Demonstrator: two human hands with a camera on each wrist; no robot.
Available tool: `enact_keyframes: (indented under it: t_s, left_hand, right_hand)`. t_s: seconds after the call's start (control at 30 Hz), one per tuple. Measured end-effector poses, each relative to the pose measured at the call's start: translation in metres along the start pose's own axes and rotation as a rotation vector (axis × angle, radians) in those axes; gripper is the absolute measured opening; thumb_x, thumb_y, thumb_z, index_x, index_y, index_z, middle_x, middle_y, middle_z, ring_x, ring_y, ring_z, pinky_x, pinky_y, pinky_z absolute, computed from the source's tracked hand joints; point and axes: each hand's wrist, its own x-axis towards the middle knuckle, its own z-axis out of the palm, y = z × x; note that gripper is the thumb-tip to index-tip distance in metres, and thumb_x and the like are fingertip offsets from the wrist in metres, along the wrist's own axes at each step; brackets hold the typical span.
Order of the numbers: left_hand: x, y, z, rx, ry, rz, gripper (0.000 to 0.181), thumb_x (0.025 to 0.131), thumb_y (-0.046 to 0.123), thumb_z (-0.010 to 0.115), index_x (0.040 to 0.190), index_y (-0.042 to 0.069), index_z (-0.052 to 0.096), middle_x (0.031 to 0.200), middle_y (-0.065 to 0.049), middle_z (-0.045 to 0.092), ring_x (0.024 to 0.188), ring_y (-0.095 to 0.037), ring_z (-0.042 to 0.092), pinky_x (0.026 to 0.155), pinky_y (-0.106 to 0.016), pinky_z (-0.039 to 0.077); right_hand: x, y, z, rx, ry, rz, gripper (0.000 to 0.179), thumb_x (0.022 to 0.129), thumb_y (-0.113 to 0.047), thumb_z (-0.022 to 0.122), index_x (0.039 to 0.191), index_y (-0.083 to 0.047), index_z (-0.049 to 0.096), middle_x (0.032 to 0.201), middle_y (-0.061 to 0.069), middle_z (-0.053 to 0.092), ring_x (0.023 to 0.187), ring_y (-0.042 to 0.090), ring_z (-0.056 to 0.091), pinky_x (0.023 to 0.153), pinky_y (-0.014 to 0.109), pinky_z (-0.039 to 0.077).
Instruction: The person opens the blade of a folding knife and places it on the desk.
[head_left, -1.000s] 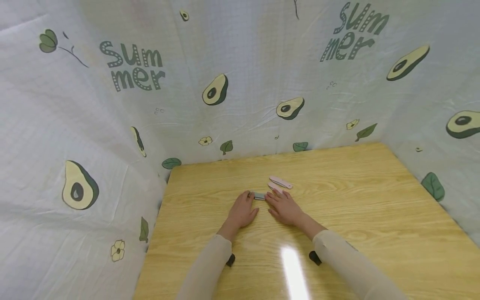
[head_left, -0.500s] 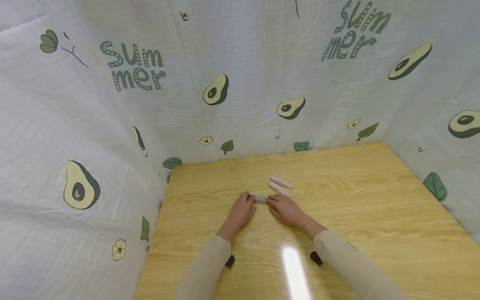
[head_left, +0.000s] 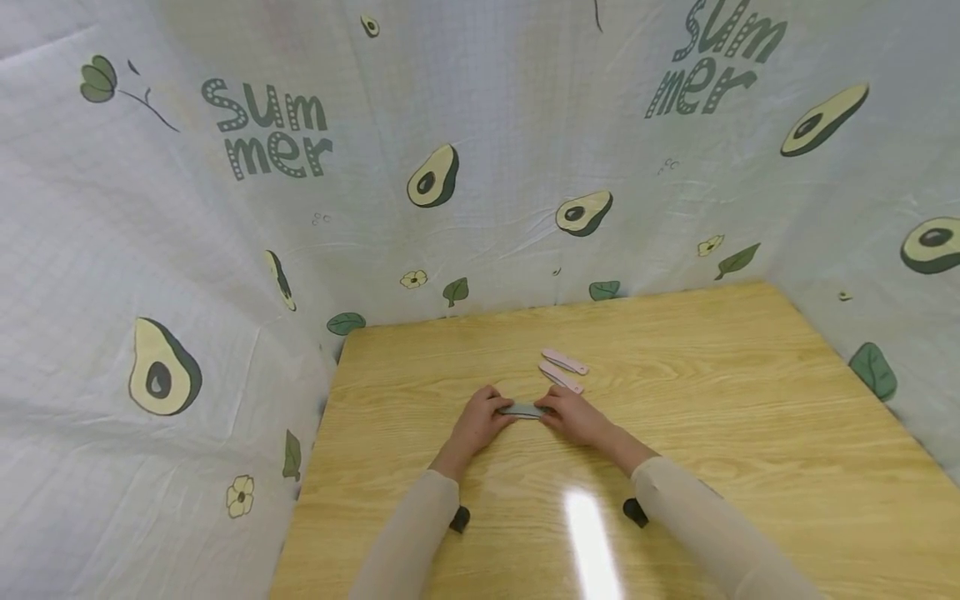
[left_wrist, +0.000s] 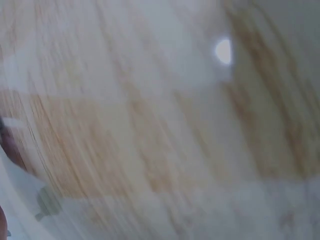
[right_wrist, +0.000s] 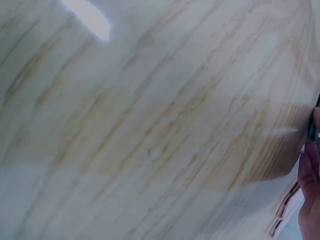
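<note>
Between both hands, near the middle of the wooden table [head_left: 420, 467], is a slim grey-blue strip [head_left: 523, 411] with a dark line along its length. The left hand [head_left: 480, 419] pinches its left end between fingers and thumb. At the other end, the fingers and thumb of the right hand [head_left: 572, 417] pinch it too, hiding that tip. Just beyond the right hand lie two slim pale pink pieces, a farther one [head_left: 565, 361] and a nearer one [head_left: 560, 377], each with a small hole at the right end. The right wrist view catches the right fingers [right_wrist: 311, 175] at its edge.
A white cloth [head_left: 510, 258] printed with avocados and leaves hangs behind the table and along both sides. Dark wrist-worn devices [head_left: 636, 512] show beneath the sleeves. A bright light reflection lies on the tabletop between the forearms.
The grey-blue strip has come closer to the body with both hands. The thumbs now pinch its ends with the fingers. The right hand has uncovered the nearer pink piece.
</note>
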Motion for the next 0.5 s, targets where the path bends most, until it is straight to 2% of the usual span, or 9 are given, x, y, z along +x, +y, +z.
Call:
enact_keyframes:
  t_s: [0.17, 0.33, 0.5]
  left_hand:
    - [-0.0023, 0.0053, -0.0063, 0.020, -0.040, 0.037, 0.025, 0.089, 0.026, 0.069, 0.106, 0.009, 0.073, 0.094, -0.004, 0.059, 0.079, -0.014, 0.055, 0.071, -0.025, 0.049]
    - [-0.0048, 0.0084, -0.0091, 0.027, -0.063, 0.026, 0.020, 0.094, 0.027, 0.063, 0.101, 0.011, 0.074, 0.094, -0.003, 0.061, 0.084, -0.015, 0.059, 0.075, -0.028, 0.051]
    - [-0.0066, 0.0060, -0.0066, 0.010, -0.092, -0.013, 0.021, 0.092, 0.029, 0.065, 0.103, 0.013, 0.073, 0.094, 0.000, 0.061, 0.083, -0.012, 0.059, 0.074, -0.024, 0.051]
  right_hand:
    - [-0.0045, 0.0031, -0.0041, 0.022, -0.043, -0.041, 0.027, 0.091, -0.020, 0.068, 0.113, -0.004, 0.068, 0.096, 0.003, 0.058, 0.078, 0.009, 0.050, 0.069, 0.024, 0.047]
    - [-0.0078, 0.0042, -0.0025, 0.055, -0.012, -0.073, 0.018, 0.092, -0.016, 0.066, 0.107, -0.007, 0.070, 0.091, 0.000, 0.060, 0.076, 0.007, 0.051, 0.068, 0.023, 0.047]
    - [-0.0097, 0.0060, -0.0025, 0.170, 0.009, 0.015, 0.013, 0.092, -0.014, 0.065, 0.101, -0.007, 0.072, 0.085, -0.001, 0.059, 0.074, 0.006, 0.048, 0.066, 0.021, 0.043]
